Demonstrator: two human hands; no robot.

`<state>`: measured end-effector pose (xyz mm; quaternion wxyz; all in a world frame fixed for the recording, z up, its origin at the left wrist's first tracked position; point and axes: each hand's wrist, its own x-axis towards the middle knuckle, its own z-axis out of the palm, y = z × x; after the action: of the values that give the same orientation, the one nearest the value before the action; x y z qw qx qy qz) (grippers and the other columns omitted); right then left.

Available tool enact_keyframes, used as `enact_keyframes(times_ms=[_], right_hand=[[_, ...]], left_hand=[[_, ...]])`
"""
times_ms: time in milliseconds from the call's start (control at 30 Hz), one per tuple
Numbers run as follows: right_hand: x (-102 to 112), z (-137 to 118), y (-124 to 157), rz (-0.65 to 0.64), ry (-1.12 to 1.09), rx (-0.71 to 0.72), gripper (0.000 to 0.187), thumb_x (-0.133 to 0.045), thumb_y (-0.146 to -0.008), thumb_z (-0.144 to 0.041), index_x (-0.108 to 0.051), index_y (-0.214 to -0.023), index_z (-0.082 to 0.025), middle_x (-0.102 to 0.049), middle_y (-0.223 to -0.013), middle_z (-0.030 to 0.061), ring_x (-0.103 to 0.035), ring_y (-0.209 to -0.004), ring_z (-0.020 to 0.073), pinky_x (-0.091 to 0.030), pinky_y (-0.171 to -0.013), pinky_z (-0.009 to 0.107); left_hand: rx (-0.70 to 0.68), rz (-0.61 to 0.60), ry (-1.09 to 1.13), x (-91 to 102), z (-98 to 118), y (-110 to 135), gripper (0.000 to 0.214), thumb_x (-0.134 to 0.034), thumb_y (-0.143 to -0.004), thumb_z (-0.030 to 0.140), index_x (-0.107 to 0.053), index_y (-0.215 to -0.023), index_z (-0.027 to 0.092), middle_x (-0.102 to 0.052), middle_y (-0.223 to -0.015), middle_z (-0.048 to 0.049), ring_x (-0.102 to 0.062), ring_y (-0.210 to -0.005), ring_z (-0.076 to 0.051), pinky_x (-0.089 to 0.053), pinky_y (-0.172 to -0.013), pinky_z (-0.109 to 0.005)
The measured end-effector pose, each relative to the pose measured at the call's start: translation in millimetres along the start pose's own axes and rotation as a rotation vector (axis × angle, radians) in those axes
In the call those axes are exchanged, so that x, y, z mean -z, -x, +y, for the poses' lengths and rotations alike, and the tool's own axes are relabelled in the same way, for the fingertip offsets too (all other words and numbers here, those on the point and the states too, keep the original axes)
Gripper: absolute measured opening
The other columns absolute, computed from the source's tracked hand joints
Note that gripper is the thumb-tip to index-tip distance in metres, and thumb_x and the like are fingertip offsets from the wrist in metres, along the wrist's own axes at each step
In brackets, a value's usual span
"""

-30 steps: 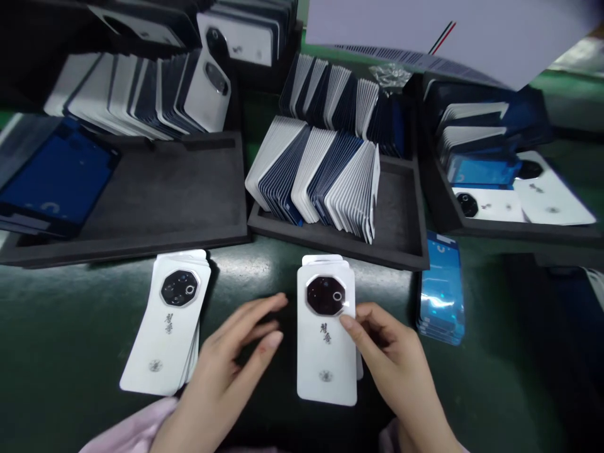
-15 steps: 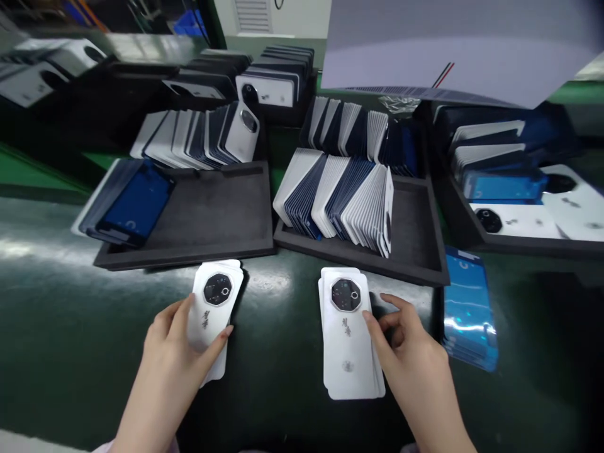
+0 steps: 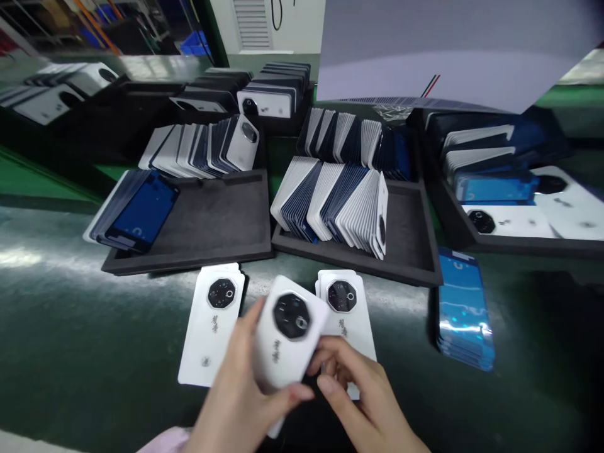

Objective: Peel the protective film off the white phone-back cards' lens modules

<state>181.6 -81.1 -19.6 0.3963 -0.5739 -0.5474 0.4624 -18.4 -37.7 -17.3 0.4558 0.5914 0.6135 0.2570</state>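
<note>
My left hand (image 3: 245, 377) holds a white phone back cover (image 3: 278, 352), tilted, with a dark octagonal camera window at its upper end. Fingers lie along its left edge and the thumb is across its lower part. At the cover's right edge, my right hand (image 3: 353, 390) has its fingers curled in close to the thumb; what sits between the fingertips, if anything, I cannot make out. On the table behind, a left stack of white covers (image 3: 205, 346) lies flat. A right stack of covers (image 3: 356, 314) is partly hidden by my right hand and the held cover.
Behind the stacks stand a dark left tray (image 3: 212, 214) and a dark middle tray (image 3: 406, 220), both with rows of leaning covers. Blue-filmed covers (image 3: 465, 314) lie stacked at right, beside another loaded tray (image 3: 509, 242). A large pale sheet (image 3: 425, 50) hangs over the back.
My left hand has moved right from the left stack and now holds a cover up between the stacks. My right hand has left the right stack's side and come in to that cover's edge.
</note>
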Motion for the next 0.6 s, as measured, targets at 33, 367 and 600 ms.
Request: enact_keyframes(times_ms=[33, 367, 600], right_hand=[[-1.1, -1.5, 0.9, 0.008, -0.042, -0.016, 0.02, -0.053, -0.105, -0.036, -0.07, -0.1, -0.027, -0.073, -0.079, -0.0009, -0.065, -0.063, 0.0165, -0.054, -0.061, 0.025], [16.3, 1.7, 2.1, 0.039, -0.095, -0.145, 0.037, -0.038, -0.111, -0.038, -0.05, -0.08, -0.024, -0.048, -0.069, -0.0041, -0.044, -0.061, 0.0136, -0.039, -0.057, 0.026], [15.0, -12.9, -1.0, 0.021, 0.096, -0.133, 0.02, -0.051, -0.095, -0.016, -0.05, -0.077, -0.024, -0.056, -0.071, -0.0045, -0.054, -0.063, 0.0122, -0.043, -0.062, 0.022]], left_hand=[[-0.016, -0.08, 0.052, -8.9, 7.0, 1.1, 0.101, -0.095, -0.07, 0.045, -0.043, -0.155, 0.031, -0.061, -0.144, -0.014, -0.055, -0.138, -0.044, -0.044, -0.115, -0.06], [0.271, -0.441, 0.575, -11.3, 33.0, -31.8, 0.035, -0.077, -0.093, 0.052, -0.079, -0.112, 0.023, -0.078, -0.088, -0.0011, -0.068, -0.08, -0.018, -0.054, -0.072, -0.021], [0.413, -0.257, 0.463, -19.7, 8.4, -23.6, 0.051, -0.089, -0.075, 0.062, -0.085, -0.11, 0.025, -0.086, -0.088, -0.0011, -0.077, -0.076, -0.023, -0.065, -0.074, -0.024]])
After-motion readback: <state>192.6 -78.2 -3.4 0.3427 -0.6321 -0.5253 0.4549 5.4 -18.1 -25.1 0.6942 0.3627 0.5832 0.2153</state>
